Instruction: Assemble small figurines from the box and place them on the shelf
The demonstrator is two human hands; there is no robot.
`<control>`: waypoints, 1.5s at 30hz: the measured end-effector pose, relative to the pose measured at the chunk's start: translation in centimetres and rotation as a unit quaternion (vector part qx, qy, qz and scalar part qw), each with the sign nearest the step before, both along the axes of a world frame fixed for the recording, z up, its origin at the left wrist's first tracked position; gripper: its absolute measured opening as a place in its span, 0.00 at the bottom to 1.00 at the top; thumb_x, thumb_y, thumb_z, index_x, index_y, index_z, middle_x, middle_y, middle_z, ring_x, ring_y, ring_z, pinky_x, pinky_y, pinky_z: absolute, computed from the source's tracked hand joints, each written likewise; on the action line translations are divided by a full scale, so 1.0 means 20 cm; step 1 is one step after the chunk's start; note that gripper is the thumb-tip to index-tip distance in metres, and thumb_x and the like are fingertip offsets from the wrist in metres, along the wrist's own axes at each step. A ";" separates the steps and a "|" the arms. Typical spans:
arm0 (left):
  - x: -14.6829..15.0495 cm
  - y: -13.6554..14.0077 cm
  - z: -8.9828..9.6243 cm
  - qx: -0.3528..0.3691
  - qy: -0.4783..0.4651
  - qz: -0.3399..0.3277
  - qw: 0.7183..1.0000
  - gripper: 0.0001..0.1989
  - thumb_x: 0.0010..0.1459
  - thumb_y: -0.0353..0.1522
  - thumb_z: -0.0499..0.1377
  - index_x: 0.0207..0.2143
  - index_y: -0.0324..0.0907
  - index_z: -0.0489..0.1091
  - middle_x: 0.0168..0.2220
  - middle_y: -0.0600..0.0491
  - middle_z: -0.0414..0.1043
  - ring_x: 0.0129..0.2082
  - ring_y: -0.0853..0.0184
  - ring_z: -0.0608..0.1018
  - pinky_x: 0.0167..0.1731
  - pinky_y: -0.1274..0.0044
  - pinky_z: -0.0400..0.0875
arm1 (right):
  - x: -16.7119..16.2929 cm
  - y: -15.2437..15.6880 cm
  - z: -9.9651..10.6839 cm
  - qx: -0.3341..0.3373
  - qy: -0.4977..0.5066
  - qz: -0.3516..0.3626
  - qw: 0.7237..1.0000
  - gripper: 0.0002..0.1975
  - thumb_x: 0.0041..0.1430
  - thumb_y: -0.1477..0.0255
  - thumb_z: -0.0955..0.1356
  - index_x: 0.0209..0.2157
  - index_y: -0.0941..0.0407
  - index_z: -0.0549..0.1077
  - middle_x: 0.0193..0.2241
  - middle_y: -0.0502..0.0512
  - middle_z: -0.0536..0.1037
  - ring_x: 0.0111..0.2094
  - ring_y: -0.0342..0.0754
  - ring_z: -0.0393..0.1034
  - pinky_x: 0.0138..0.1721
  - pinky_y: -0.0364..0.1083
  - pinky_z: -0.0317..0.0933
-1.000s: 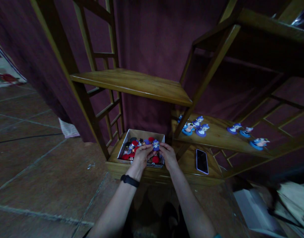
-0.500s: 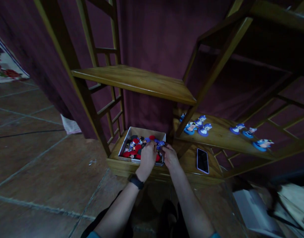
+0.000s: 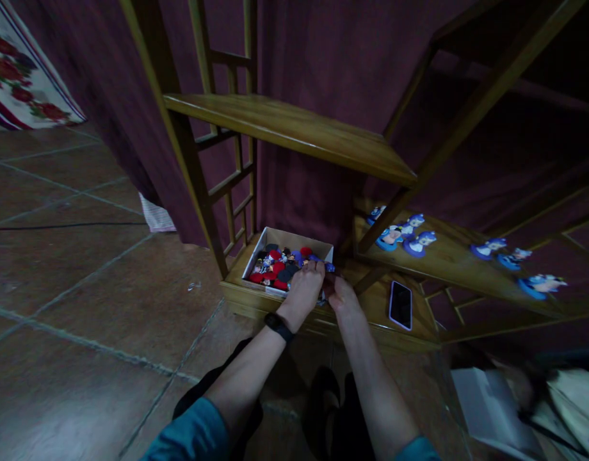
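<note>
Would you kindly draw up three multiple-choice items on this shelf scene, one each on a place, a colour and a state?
1. Where does the phone lie?
A. On the bottom shelf board, right of the box
B. Inside the box
C. On the floor tiles

2. What colour are the bases of the figurines on the slanted shelf?
A. Yellow
B. Blue
C. Green

3. How do the person's hands stand?
A. Both raised to the top shelf
B. One holds the phone
C. Both down at the near right edge of the box

Answers:
1 A: it rests flat on the wood beside the cardboard box.
2 B: each figurine sits on a blue base.
3 C: the left hand and right hand meet over the small pieces there.
</note>
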State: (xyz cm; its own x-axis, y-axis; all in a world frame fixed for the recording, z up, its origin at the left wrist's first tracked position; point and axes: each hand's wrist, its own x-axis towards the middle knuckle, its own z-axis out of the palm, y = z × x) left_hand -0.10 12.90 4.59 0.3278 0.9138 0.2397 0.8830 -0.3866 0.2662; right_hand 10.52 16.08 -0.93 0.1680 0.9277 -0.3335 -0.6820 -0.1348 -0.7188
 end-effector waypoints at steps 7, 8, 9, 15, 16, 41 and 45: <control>0.01 -0.01 0.00 0.002 0.007 -0.007 1.000 0.11 0.58 0.23 0.47 0.43 0.37 0.60 0.40 0.44 0.65 0.40 0.63 0.73 0.37 0.74 0.68 | 0.00 -0.01 -0.01 0.001 0.017 0.000 1.000 0.11 0.39 0.86 0.65 0.22 0.56 0.70 0.18 0.44 0.75 0.23 0.40 0.70 0.30 0.39 0.68; 0.01 -0.01 0.00 0.006 0.006 -0.008 1.000 0.11 0.58 0.23 0.46 0.43 0.37 0.60 0.40 0.44 0.65 0.40 0.63 0.73 0.36 0.74 0.68 | 0.00 -0.01 -0.01 0.004 0.017 -0.001 1.000 0.11 0.39 0.86 0.65 0.22 0.56 0.70 0.18 0.44 0.75 0.23 0.40 0.70 0.30 0.38 0.68; 0.01 -0.01 0.00 0.010 0.006 -0.007 1.000 0.11 0.58 0.23 0.46 0.43 0.37 0.60 0.40 0.45 0.65 0.40 0.62 0.73 0.36 0.74 0.68 | 0.01 -0.01 -0.01 0.006 0.016 -0.001 1.000 0.11 0.39 0.86 0.65 0.23 0.56 0.70 0.18 0.44 0.75 0.23 0.40 0.70 0.30 0.38 0.68; 0.00 0.00 -0.02 0.011 0.002 -0.005 1.000 0.14 0.56 0.20 0.46 0.44 0.37 0.60 0.40 0.45 0.65 0.40 0.63 0.73 0.35 0.75 0.68 | 0.01 -0.02 0.02 -0.003 -0.012 -0.002 1.000 0.11 0.40 0.85 0.66 0.26 0.56 0.71 0.21 0.44 0.76 0.24 0.39 0.70 0.27 0.37 0.66; 0.00 0.00 -0.02 0.011 0.000 -0.008 1.000 0.14 0.56 0.20 0.46 0.44 0.38 0.60 0.40 0.45 0.66 0.40 0.63 0.73 0.35 0.75 0.68 | 0.00 -0.02 0.03 -0.001 -0.015 -0.003 1.000 0.11 0.39 0.85 0.66 0.26 0.56 0.71 0.21 0.44 0.76 0.24 0.39 0.70 0.27 0.37 0.66; -0.08 0.19 -0.11 -0.344 -0.778 0.105 0.515 0.05 0.42 0.19 0.63 0.22 0.34 0.71 0.22 0.52 0.72 0.22 0.73 0.74 0.27 0.81 0.71 | -0.03 -0.10 0.19 0.084 -0.144 0.007 0.986 0.15 0.38 0.73 0.74 0.33 0.58 0.74 0.30 0.50 0.76 0.31 0.42 0.72 0.37 0.43 0.69; -0.09 0.19 -0.11 -0.356 -0.782 0.117 0.498 0.06 0.43 0.18 0.62 0.22 0.34 0.71 0.21 0.52 0.72 0.20 0.73 0.74 0.25 0.82 0.71 | -0.03 -0.11 0.18 0.084 -0.150 0.002 0.985 0.15 0.38 0.72 0.74 0.32 0.58 0.74 0.31 0.50 0.76 0.32 0.42 0.72 0.36 0.43 0.69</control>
